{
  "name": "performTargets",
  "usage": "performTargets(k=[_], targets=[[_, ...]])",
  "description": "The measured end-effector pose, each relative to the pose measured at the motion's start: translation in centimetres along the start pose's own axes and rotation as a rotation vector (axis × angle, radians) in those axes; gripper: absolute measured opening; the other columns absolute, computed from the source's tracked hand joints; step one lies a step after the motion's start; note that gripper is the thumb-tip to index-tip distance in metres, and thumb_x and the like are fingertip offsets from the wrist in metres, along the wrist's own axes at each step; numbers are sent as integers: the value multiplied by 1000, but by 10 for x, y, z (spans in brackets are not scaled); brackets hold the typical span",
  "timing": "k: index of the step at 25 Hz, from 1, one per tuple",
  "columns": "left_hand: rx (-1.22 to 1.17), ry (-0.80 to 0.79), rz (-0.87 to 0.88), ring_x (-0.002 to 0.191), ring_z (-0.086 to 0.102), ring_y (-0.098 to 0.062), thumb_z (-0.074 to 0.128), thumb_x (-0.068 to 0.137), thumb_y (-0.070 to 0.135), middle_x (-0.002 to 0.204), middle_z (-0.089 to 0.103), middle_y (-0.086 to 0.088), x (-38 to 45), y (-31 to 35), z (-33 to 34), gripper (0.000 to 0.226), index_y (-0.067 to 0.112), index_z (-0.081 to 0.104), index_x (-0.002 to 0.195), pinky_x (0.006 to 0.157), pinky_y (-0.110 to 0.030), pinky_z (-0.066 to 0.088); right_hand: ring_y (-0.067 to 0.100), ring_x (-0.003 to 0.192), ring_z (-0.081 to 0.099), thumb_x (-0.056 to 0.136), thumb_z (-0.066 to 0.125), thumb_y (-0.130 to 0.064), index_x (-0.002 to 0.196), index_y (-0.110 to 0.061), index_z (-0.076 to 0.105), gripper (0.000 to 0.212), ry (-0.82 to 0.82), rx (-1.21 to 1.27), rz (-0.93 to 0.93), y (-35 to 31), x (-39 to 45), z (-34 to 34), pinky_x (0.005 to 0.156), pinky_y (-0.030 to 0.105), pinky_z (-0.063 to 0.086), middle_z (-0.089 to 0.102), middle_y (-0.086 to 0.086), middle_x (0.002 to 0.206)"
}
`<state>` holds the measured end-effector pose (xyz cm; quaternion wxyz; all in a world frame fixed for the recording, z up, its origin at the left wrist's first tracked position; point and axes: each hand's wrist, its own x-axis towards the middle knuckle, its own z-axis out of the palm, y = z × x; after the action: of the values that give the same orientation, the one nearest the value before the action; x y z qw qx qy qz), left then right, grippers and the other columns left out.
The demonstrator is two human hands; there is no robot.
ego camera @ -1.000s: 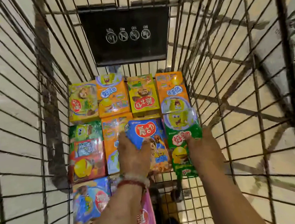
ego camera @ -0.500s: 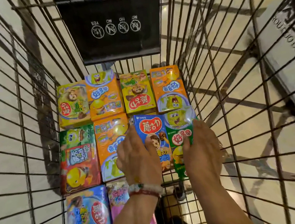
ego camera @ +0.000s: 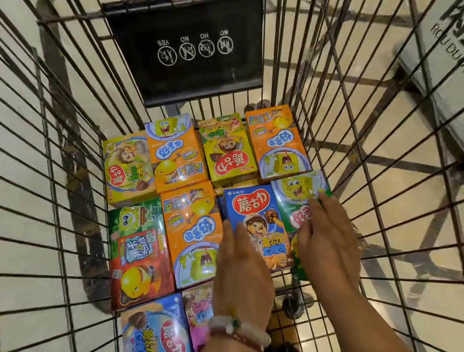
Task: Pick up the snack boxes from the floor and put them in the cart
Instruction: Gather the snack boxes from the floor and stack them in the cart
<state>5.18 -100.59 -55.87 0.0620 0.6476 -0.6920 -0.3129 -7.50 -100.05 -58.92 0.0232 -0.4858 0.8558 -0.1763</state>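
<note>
View down into a black wire-mesh shopping cart (ego camera: 72,172) holding glossy rectangular cardboard snack boxes laid flat in rows: 4 along the far end, 4 in the middle row, 2 nearer. The left hand (ego camera: 241,274), fingers straight, presses the left edge of a blue snack box with a red logo (ego camera: 255,217). The right hand (ego camera: 327,240) rests flat, fingers extended, on the green cartoon-sponge snack box (ego camera: 296,197) just right of it.

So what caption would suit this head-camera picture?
Two hands, left and right, settle blue and green snack boxes into a wire cart.
</note>
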Motion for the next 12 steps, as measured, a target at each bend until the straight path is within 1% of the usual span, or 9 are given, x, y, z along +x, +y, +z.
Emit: performTargets(k=[1, 2, 3, 5, 6, 7, 8, 10, 12], targets=[[74, -5, 19, 107, 64, -34, 79, 64, 9, 123, 60, -25, -3, -3, 7, 56, -4, 63, 116, 81, -35, 54, 43, 103, 64, 69, 63, -5, 103, 7, 68, 36, -1, 7, 7, 0, 0, 0, 83, 59, 47, 66, 24, 112], [154, -8, 46, 107, 64, -33, 76, 66, 14, 121, 61, -23, -5, -6, 12, 51, -2, 66, 113, 83, -39, 53, 43, 104, 63, 70, 64, -5, 104, 7, 68, 36, -3, 8, 5, 0, -1, 0, 85, 58, 46, 66, 24, 113], [246, 5, 78, 115, 60, -32, 65, 73, 24, 123, 61, -20, -6, -8, 15, 48, 0, 66, 114, 93, -46, 47, 42, 106, 63, 71, 63, -6, 105, 6, 68, 36, -8, 5, 2, 0, -1, 0, 87, 57, 46, 65, 24, 114], [345, 6, 132, 139, 30, -28, 40, 81, 37, 132, 56, -14, -9, -14, 21, 59, 1, 59, 124, 107, -52, 21, 41, 110, 61, 75, 65, -5, 108, 6, 67, 35, -24, 16, 1, 0, -1, 0, 92, 55, 44, 64, 24, 118], [359, 15, 143, 143, 15, -25, 35, 83, 39, 137, 52, -13, -9, -16, 24, 63, 1, 53, 129, 108, -51, 13, 41, 114, 58, 77, 68, -3, 112, 5, 66, 35, -44, 39, 15, 0, -1, 1, 96, 53, 42, 62, 23, 121], [362, 29, 151, 144, 11, -24, 34, 83, 39, 139, 49, -13, -7, -17, 24, 64, 4, 48, 134, 109, -50, 12, 40, 119, 55, 79, 70, -3, 115, 5, 64, 38, -75, 71, 36, -1, -1, 1, 100, 50, 39, 60, 22, 125], [355, 20, 152, 143, 16, -25, 34, 83, 39, 140, 49, -12, -5, -17, 22, 62, 8, 45, 136, 107, -49, 15, 39, 122, 52, 82, 68, -6, 119, 4, 63, 39, -98, 105, 50, -1, -1, 2, 103, 47, 36, 58, 21, 128], [342, -48, 183, 133, 39, -28, 34, 83, 38, 135, 54, -11, 3, -19, 18, 56, 15, 44, 133, 101, -48, 24, 39, 124, 51, 86, 58, -16, 120, 3, 62, 39, -102, 141, 47, -1, 0, 5, 104, 47, 35, 58, 20, 129], [355, -126, 188, 120, 55, -29, 35, 81, 37, 129, 60, -9, 11, -17, 12, 54, 16, 55, 127, 97, -49, 29, 40, 122, 52, 86, 49, -24, 120, 3, 62, 45, -113, 140, 20, 1, 1, 9, 102, 50, 37, 58, 22, 129]])
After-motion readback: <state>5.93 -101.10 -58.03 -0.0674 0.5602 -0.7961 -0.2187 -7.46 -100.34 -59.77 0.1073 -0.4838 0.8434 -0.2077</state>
